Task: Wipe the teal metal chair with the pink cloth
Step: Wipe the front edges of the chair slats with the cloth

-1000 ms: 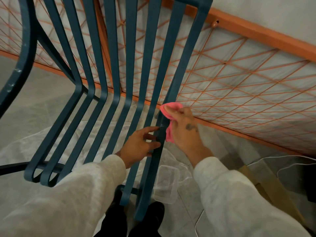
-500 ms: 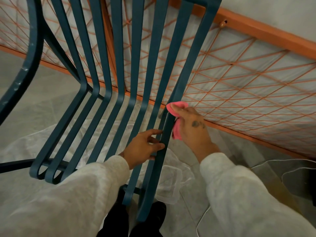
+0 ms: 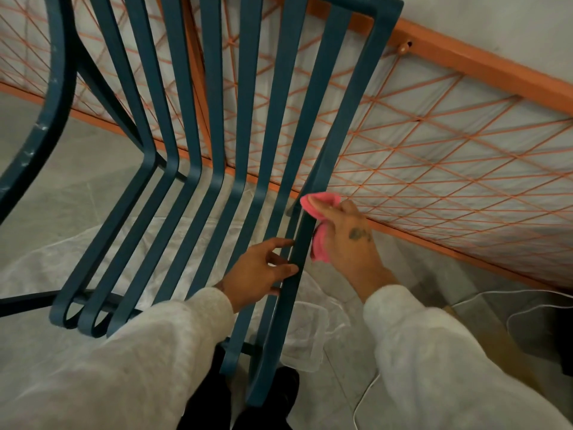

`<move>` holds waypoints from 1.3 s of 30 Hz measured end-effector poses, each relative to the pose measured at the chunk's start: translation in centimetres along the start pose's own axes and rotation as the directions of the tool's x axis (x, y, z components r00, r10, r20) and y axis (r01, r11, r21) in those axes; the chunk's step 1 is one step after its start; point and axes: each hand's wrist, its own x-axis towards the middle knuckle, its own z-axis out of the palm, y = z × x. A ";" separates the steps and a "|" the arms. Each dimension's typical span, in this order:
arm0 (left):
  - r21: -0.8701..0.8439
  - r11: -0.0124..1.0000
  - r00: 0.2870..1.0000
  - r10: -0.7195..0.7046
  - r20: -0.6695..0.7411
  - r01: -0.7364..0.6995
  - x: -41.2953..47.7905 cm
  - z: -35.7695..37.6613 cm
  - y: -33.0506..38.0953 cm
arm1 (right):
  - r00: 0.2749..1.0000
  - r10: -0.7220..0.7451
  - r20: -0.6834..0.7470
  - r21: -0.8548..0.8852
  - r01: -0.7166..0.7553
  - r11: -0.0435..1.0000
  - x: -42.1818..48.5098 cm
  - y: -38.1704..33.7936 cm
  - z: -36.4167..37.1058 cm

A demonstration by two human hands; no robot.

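Fingers of the right hand pinch the pink cloth, which is bunched against the palm and pressed to the outer side of the rightmost slat of the teal metal chair, just below the bend where backrest meets seat. One fold of the cloth shows above the fingertips and another hangs below, beside the slat's edge. On the other side of the same slat, the left hand has its fingers spread wide, the fingertips resting on the slat's inner face without closing around it. Both arms wear pale grey sleeves. The chair fills most of the view, its flat slats running from the top edge down through the bend toward the looped front ends at lower left, and a curved armrest sits at the far left with pale scuffs on it. Behind the chair an orange frame strung with a crisscross of orange cord leans against a light wall. Below the seat lie a thin white sheet, a clear plastic container and a white cable on the grey floor.
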 end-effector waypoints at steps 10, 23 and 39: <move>-0.001 0.998 0.997 0.064 0.035 -0.064 0.0 -0.1 0.1 | 0.981 -0.091 0.172 -0.033 0.098 0.995 -7.8 1.3 2.3; -0.007 0.999 0.998 0.045 0.045 -0.045 0.3 -0.3 -0.2 | 0.994 0.009 -0.109 -0.020 -0.011 1.000 -4.2 -1.3 3.2; 0.046 0.997 0.998 0.052 0.047 -0.054 0.2 -0.5 0.1 | 0.990 0.053 -0.131 -0.055 -0.061 0.997 -2.5 -2.0 2.7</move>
